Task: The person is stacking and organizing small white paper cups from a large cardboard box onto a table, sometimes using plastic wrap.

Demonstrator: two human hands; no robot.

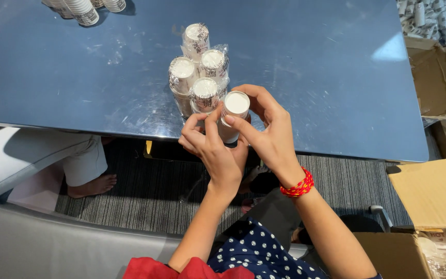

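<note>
1. The right hand comes in from the lower right, wrist bent, with a red beaded bracelet around it. Its thumb and curled fingers wrap the upper part of a stack of white paper cups, grasping it just below the rim.
2. The left hand rises from below, palm toward the stack. Its thumb and forefinger pinch at the near left edge of the same stack's top; whether they hold the cup itself or a clear wrapper around it I cannot tell.
3. The held stack stands upright at the near edge of the blue-grey table, its round white top facing the camera and a band of dark print showing just under the rim.
4. Just beyond the grip, touching or nearly touching the held stack, stand four wrapped cup stacks in clear plastic, clustered together and upright.
5. Far beyond the grip, at the table's far left corner, lie more cup stacks, at least three, cut off by the picture's edge.
6. To the right of the grip, well apart, are two open cardboard boxes; the lower one holds more white cups.
</note>
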